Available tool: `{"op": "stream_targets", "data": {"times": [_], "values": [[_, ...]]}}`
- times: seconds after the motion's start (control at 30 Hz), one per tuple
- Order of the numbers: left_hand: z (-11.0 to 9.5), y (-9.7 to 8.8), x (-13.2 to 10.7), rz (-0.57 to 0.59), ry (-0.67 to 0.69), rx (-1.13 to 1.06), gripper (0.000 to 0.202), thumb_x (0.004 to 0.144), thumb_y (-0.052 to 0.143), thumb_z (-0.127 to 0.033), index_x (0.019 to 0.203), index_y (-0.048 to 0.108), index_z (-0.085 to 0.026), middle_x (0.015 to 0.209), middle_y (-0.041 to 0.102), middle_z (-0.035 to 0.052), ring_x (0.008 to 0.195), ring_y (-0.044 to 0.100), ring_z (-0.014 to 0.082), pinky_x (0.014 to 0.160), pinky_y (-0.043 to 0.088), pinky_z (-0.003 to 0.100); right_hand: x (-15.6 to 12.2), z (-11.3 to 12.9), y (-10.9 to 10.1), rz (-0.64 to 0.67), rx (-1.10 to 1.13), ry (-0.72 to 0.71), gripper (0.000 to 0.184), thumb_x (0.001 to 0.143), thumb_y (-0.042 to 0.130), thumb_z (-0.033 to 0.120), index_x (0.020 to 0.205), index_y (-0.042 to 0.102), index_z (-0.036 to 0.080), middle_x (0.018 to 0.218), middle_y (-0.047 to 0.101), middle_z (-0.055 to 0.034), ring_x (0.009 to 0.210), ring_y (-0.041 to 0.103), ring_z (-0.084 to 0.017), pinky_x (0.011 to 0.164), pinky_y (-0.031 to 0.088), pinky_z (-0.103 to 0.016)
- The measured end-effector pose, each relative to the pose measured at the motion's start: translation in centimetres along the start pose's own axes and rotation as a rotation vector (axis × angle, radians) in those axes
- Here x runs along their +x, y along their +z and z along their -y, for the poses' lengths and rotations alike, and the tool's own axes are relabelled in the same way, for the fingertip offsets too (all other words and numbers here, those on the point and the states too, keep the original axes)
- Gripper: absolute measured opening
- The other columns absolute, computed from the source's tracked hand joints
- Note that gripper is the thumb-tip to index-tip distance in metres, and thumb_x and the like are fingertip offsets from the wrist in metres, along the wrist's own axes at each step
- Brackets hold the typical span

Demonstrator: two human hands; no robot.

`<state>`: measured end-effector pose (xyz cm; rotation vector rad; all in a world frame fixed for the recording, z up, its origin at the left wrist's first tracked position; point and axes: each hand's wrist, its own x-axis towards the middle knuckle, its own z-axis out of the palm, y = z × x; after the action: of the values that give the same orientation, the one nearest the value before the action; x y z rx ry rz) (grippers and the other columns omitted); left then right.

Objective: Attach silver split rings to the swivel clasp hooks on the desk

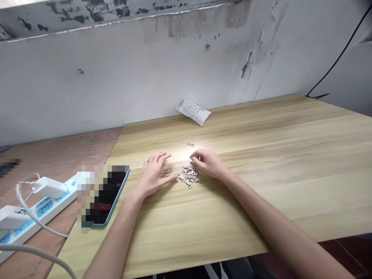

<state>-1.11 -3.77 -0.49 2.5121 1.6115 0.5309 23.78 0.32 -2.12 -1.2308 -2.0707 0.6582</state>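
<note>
Beyond the fingers, a white wall is rising behind the table, showing stains, dark scuffs and peeling patches. Higher up, a ledge with flaking grey paint is running across. The pale wood table is spreading beneath and around the fingers, and a patch of light is glaring between them. Left of them, a browner surface is adjoining; far right and nearer, reddish floor tiles are showing.

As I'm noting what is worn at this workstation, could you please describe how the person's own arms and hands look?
The left hand and right hand are ungloved. The left forearm and right forearm show no sleeves. I see no watch, bracelet, cable or marking on either.
</note>
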Motion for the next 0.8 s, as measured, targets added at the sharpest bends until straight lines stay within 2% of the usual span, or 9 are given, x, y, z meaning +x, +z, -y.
{"op": "stream_targets", "data": {"times": [0.13,0.23,0.3,0.37,0.47,0.57,0.67,0.73,0.8], "values": [[0.6,0.3,-0.1,-0.052,-0.065,0.03,0.071,0.077,0.065,-0.061,0.133,0.048,-0.022,0.139,0.049,0.0154,0.134,0.039,0.0341,0.108,0.03,0.054,1.4,-1.0,-0.1,-0.057,-0.127,0.1,0.027,0.09,0.051,0.028,0.11,0.066,0.018,0.085,0.069,-0.0044,0.074,0.061,-0.017,0.066,0.042,-0.027],[-0.1,1.2,0.1,-0.066,-0.067,0.019,0.069,0.077,0.063,-0.063,0.132,0.049,-0.022,0.138,0.05,0.0142,0.135,0.038,0.0339,0.109,0.027,0.056,3.0,-0.9,0.1,-0.032,-0.376,0.101,0.035,0.093,0.048,0.028,0.124,0.058,0.015,0.104,0.066,-0.0122,0.083,0.064,-0.022,0.069,0.043,-0.03],[-0.8,1.6,0.3,-0.073,-0.056,0.006,0.069,0.077,0.064,-0.061,0.132,0.048,-0.023,0.138,0.05,0.0135,0.135,0.039,0.0337,0.11,0.027,0.056,4.1,-0.5,0.5,0.006,-0.533,0.081,0.032,0.095,0.044,0.025,0.12,0.06,0.013,0.112,0.061,-0.0184,0.081,0.066,-0.023,0.067,0.043,-0.031],[-1.1,1.7,0.4,-0.103,-0.045,0.001,0.065,0.078,0.065,-0.057,0.132,0.049,-0.023,0.137,0.051,0.0133,0.135,0.039,0.0332,0.11,0.027,0.056,5.1,0.0,0.9,0.05,-0.581,0.044,0.027,0.094,0.044,0.018,0.104,0.068,0.011,0.109,0.062,-0.0207,0.081,0.066,-0.024,0.067,0.042,-0.032],[-0.8,1.5,0.4,-0.16,-0.059,0.007,0.058,0.08,0.066,-0.051,0.129,0.051,-0.022,0.134,0.053,0.0129,0.134,0.039,0.0326,0.109,0.028,0.054,5.8,0.6,1.3,0.078,-0.547,0.003,0.024,0.088,0.047,0.008,0.089,0.071,0.011,0.101,0.065,-0.0211,0.087,0.066,-0.026,0.07,0.043,-0.031],[-0.4,1.2,0.3,-0.201,-0.092,-0.001,0.047,0.083,0.065,-0.043,0.124,0.054,-0.022,0.131,0.056,0.0118,0.133,0.041,0.032,0.108,0.029,0.053,5.3,1.3,1.2,0.077,-0.492,-0.017,0.023,0.089,0.048,0.01,0.089,0.071,0.012,0.097,0.068,-0.0179,0.086,0.066,-0.024,0.071,0.044,-0.03],[-0.9,0.9,0.3,-0.247,-0.088,-0.042,0.034,0.087,0.062,-0.039,0.116,0.059,-0.023,0.127,0.059,0.0097,0.129,0.044,0.0295,0.105,0.033,0.05,3.7,2.3,1.0,0.093,-0.305,-0.021,0.025,0.094,0.047,0.025,0.092,0.071,0.017,0.091,0.071,-0.0083,0.077,0.065,-0.017,0.066,0.046,-0.025],[-1.7,0.8,0.3,-0.296,-0.046,-0.071,0.026,0.089,0.06,-0.037,0.111,0.061,-0.024,0.123,0.061,0.0081,0.126,0.047,0.0273,0.103,0.035,0.046,2.4,3.0,1.1,0.135,0.249,0.093,0.031,0.091,0.053,0.039,0.089,0.072,0.015,0.081,0.07,-0.0072,0.063,0.061,-0.014,0.055,0.045,-0.024],[-2.5,0.7,0.3,-0.353,0.01,-0.077,0.021,0.091,0.059,-0.034,0.108,0.063,-0.024,0.119,0.063,0.007,0.122,0.049,0.0255,0.101,0.036,0.043,1.2,3.8,1.2,0.157,0.618,0.214,0.035,0.081,0.064,0.048,0.084,0.073,0.014,0.078,0.069,-0.0067,0.057,0.056,-0.011,0.049,0.042,-0.022]]}}
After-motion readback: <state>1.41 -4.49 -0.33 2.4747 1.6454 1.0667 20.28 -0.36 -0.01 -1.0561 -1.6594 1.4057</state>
